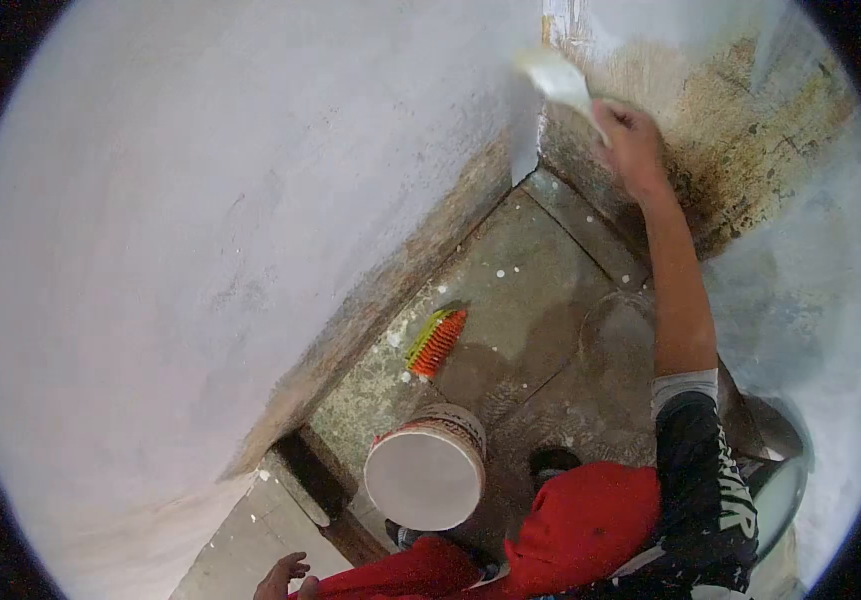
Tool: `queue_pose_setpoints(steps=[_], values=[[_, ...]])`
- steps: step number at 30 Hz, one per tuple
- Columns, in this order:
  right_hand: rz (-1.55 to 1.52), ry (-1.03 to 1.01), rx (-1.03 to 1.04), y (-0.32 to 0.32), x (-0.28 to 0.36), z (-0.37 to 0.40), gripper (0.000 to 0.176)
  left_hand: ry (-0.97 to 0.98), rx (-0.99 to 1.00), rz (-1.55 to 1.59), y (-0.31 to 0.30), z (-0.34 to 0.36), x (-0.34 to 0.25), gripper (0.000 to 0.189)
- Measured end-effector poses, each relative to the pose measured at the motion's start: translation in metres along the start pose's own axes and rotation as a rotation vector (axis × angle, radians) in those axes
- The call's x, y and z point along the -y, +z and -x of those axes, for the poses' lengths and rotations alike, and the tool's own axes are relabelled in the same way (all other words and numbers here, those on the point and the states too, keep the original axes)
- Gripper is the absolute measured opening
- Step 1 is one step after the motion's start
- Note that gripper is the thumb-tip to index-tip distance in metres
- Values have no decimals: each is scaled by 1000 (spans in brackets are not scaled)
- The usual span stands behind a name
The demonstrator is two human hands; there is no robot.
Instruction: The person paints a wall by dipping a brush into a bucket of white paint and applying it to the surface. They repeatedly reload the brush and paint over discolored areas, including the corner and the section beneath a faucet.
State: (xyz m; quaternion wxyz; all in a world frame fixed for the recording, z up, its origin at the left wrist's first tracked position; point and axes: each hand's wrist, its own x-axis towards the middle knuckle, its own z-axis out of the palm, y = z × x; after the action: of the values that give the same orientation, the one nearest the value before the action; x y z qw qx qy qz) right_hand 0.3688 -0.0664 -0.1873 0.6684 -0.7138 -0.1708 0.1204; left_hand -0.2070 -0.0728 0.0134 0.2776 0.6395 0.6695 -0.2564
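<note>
My right hand grips the handle of a paintbrush, its white head held up at the wall corner and a little blurred. At the lower edge my left hand is partly in view, its fingers apart and nothing in them, beside my red trouser leg. Between my feet stands a paint bucket, filled with white or pale grey paint. A scrub brush with orange bristles and a yellow-green back lies on the floor beyond the bucket.
The left wall is pale, with a dirty brown band along its base. On the right wall there is a stained, flaking patch. Paint drops speckle the tiled floor. A rounded, pale greenish object stands at my right side.
</note>
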Motion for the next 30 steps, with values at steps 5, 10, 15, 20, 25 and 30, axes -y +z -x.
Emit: queue_pose_setpoints(steps=[5,10,15,20,25,30], values=[[-213,17,121,8,-28,-5,31,58,-44,-12,-1,-2,3,42],[157,13,170,27,-168,3,26,61,-46,19,-2,5,-5,41],[395,84,285,11,-192,8,27,51,-39,-11,-2,2,2,41],[636,-143,174,28,-139,-1,25,64,-43,-4,2,1,11,40],[7,64,219,12,-66,8,30,-13,-24,34,0,4,2,40],[-259,145,243,10,-24,27,25,3,-30,-14,-3,3,-11,40]])
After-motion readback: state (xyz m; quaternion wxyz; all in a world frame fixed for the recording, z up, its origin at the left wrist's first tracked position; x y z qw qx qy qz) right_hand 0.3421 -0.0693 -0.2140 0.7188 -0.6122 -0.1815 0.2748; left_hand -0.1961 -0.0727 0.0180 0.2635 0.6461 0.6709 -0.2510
